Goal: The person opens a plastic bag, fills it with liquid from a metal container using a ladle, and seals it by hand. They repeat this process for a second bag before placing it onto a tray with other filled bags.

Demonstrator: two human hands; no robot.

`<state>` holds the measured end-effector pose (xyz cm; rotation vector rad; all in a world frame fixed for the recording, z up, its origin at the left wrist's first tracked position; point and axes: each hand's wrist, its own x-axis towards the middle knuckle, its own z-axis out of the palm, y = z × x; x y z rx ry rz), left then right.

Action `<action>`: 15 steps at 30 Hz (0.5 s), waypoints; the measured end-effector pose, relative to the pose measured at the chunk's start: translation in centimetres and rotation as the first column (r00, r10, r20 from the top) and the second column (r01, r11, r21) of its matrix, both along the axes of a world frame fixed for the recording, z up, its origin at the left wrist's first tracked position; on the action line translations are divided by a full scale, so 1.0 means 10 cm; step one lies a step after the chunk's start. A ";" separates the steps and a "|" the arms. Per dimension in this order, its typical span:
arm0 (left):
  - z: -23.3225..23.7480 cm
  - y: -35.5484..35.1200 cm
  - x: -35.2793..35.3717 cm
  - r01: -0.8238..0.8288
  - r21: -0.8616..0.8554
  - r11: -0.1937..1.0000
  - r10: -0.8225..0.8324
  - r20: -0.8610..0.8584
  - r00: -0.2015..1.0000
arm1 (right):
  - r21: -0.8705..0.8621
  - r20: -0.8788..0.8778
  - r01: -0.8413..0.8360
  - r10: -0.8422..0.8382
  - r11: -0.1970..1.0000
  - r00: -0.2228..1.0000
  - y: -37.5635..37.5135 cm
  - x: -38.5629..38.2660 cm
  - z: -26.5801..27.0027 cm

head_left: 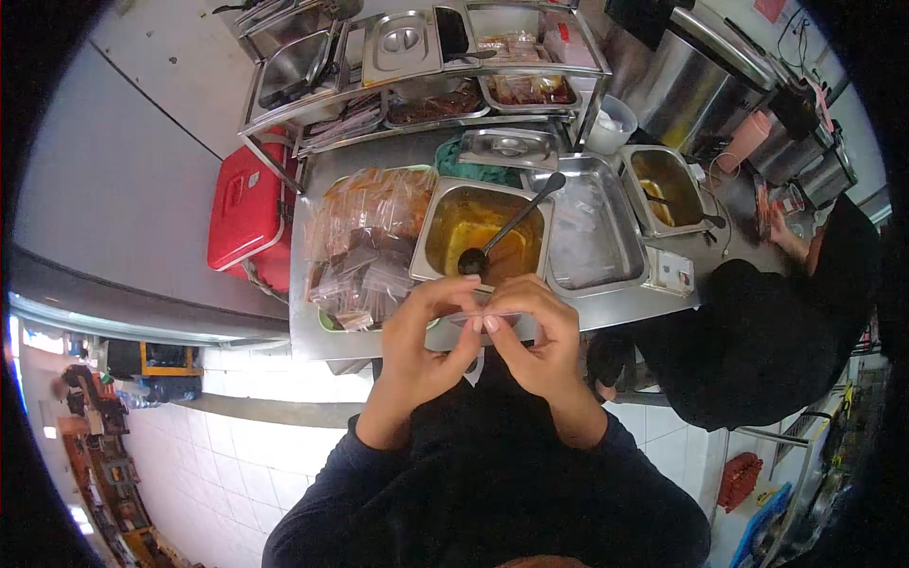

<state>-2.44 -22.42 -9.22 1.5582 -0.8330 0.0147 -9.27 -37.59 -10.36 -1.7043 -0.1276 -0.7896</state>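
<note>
Both hands meet in front of the steel counter's near edge, pinching the top edge of a small clear bag (488,320). My left hand (431,341) has thumb and forefinger closed on it; my right hand (530,331) does the same from the other side. Just beyond them stands a square steel container (432,269) of yellow-brown liquid, with a dark ladle (511,225) leaning in it. To its left, a green-rimmed tray (328,320) bears several filled clear bags (365,213), some orange, some dark. The bag's lower part is mostly hidden by my fingers.
A long steel tray (592,284) with clear bags lies right of the container, near another steel container (696,213) of liquid. Behind rises a rack (426,76) of pans. A red cooler (248,208) stands left. Another person in dark clothing (748,341) is at the right.
</note>
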 end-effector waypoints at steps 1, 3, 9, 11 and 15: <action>0.05 0.00 0.00 -0.005 0.032 0.999 0.005 0.017 1.000 | -0.014 -0.023 -0.004 0.004 1.000 1.000 0.00 0.00 0.01; 0.14 0.04 0.05 0.002 0.124 0.992 -0.017 0.121 0.992 | -0.041 -0.073 -0.013 0.010 0.999 0.997 -0.03 0.00 0.03; 0.18 0.25 0.30 -0.123 0.120 0.985 0.089 0.256 0.963 | 0.392 -0.136 0.076 -0.024 0.917 0.990 -0.33 0.01 -0.16; 0.30 0.45 0.44 -0.221 0.099 0.970 0.203 0.162 0.966 | 0.343 -0.065 0.298 -0.294 0.891 0.954 -0.63 -0.02 -0.13; 0.39 0.62 0.86 -0.419 0.190 0.888 0.388 0.178 0.904 | 0.090 -0.203 0.575 -0.550 0.813 0.810 -1.14 -0.14 -0.19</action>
